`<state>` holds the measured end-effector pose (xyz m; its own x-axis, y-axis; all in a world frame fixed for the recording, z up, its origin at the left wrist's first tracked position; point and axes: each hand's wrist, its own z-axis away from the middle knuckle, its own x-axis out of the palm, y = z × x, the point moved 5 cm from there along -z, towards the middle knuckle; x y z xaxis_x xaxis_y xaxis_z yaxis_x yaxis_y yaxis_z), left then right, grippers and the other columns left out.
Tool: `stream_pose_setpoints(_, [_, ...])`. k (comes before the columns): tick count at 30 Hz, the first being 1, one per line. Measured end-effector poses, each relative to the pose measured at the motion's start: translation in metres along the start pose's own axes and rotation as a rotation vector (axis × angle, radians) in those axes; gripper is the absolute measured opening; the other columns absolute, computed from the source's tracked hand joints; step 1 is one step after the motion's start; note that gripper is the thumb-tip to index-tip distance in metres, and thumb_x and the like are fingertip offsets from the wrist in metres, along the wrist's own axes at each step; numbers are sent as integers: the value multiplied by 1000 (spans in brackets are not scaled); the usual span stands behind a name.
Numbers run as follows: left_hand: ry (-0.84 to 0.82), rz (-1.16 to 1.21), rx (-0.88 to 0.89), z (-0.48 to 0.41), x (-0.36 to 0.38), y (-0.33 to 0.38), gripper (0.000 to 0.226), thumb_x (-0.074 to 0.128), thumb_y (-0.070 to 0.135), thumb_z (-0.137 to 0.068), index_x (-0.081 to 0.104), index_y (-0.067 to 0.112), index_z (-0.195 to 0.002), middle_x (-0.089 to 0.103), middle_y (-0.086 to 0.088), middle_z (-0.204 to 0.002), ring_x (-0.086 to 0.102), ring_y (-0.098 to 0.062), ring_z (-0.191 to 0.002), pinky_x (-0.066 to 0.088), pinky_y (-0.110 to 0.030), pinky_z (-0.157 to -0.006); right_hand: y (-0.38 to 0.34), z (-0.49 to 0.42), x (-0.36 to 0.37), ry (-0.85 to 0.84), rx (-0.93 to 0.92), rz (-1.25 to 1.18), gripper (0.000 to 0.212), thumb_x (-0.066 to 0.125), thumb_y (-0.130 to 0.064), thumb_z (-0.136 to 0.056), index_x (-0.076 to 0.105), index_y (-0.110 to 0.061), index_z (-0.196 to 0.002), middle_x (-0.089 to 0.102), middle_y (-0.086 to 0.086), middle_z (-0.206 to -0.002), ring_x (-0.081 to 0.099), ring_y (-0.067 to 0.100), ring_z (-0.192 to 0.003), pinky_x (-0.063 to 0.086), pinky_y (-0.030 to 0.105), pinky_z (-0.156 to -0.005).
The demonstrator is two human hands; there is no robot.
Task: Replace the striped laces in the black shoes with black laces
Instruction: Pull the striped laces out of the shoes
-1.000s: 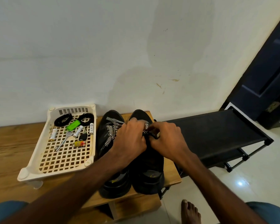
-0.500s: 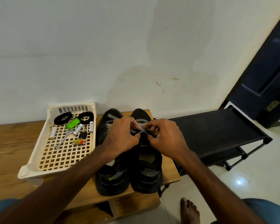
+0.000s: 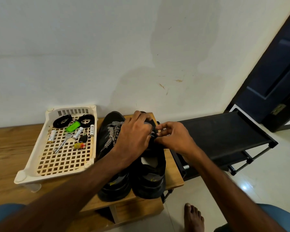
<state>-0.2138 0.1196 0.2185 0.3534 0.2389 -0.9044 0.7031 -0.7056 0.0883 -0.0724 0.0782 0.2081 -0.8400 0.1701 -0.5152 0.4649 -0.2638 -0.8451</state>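
Two black shoes stand side by side on a wooden bench, toes toward the wall. The left shoe carries a black-and-white striped lace. My left hand lies over the front of the right shoe, fingers curled round its upper. My right hand pinches a short piece of that shoe's striped lace just beside the left fingers. Two coiled black laces lie at the far end of the cream tray.
The tray also holds batteries, a green lighter, a key and a small keychain. A black fabric shoe rack stands right of the bench, a dark door beyond it. A bare foot rests on the tiled floor.
My left hand has slid forward over the right shoe's toe end. My right hand has drawn the striped lace out toward the right, and the hands have come slightly apart.
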Motion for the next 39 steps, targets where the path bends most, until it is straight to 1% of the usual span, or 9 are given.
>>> stream_pose_setpoints(6, [64, 629, -493, 7, -4, -45, 7, 83, 21, -79, 78, 26, -77, 77, 12, -92, 68, 4, -82, 54, -13, -77, 5, -2, 4, 10, 26, -8, 33, 83, -9, -82, 70, -13, -112, 75, 4, -92, 75, 17, -88, 64, 42, -84])
stream_pose_setpoints(9, [-44, 788, -681, 5, -2, -68, 10, 82, 16, -82, 79, 21, -91, 77, 4, -88, 72, -7, -83, 61, -34, -86, 3, -2, 5, 21, 29, -4, 32, 84, -10, -81, 71, -14, -110, 76, 3, -92, 74, 16, -91, 62, 43, -88])
stream_pose_setpoints(13, [-250, 666, -415, 3, -2, -46, 47, 73, 4, -82, 66, 22, -125, 64, 5, -130, 57, -10, -119, 48, -34, -107, 1, 0, 7, 34, 5, 59, 34, 84, -12, -82, 69, -14, -112, 75, 2, -93, 73, 14, -91, 63, 41, -87])
stream_pose_setpoints(18, [-92, 108, -5, 9, -10, -8, 34, 72, 32, -81, 75, 24, -114, 50, 2, -149, 34, -22, -140, 32, -45, -109, -3, -1, 9, 50, -18, 129, 34, 84, -18, -83, 70, -15, -114, 73, 1, -96, 71, 12, -90, 63, 34, -84])
stream_pose_setpoints(24, [-46, 74, 27, -3, -12, -6, 16, 71, 37, -88, 80, 25, -95, 56, 9, -140, 38, -16, -135, 31, -41, -103, 1, -1, 7, 49, 3, 89, 29, 86, -22, -81, 72, -16, -107, 73, 1, -96, 72, 13, -91, 63, 37, -86])
stream_pose_setpoints(28, [197, 147, -208, -3, -42, -50, 4, 80, 26, -83, 79, 25, -79, 61, 12, -124, 46, -16, -121, 38, -43, -97, 4, -2, 7, 56, 21, 89, 23, 85, -17, -81, 73, -19, -99, 75, 1, -94, 73, 12, -86, 64, 36, -79])
stream_pose_setpoints(31, [204, 123, -359, 0, -47, -79, 8, 77, 28, -85, 80, 23, -91, 61, 7, -127, 45, -21, -123, 40, -43, -95, 1, -2, 9, 66, 0, 135, 24, 85, -19, -81, 72, -19, -102, 74, 1, -95, 70, 10, -82, 61, 26, -69])
stream_pose_setpoints(35, [52, 275, -148, 3, -28, -41, 37, 75, 36, -87, 73, 22, -121, 51, 1, -145, 35, -21, -137, 36, -45, -110, 0, -2, 9, 63, 1, 159, 28, 84, -21, -84, 72, -18, -108, 73, 0, -98, 71, 11, -88, 63, 30, -78])
stream_pose_setpoints(39, [-77, 98, 47, 5, -6, -4, 29, 73, 36, -85, 77, 27, -112, 50, 4, -147, 34, -19, -138, 32, -40, -108, -2, -2, 10, 58, -7, 186, 31, 84, -24, -84, 70, -19, -111, 73, 1, -102, 70, 11, -92, 61, 26, -76])
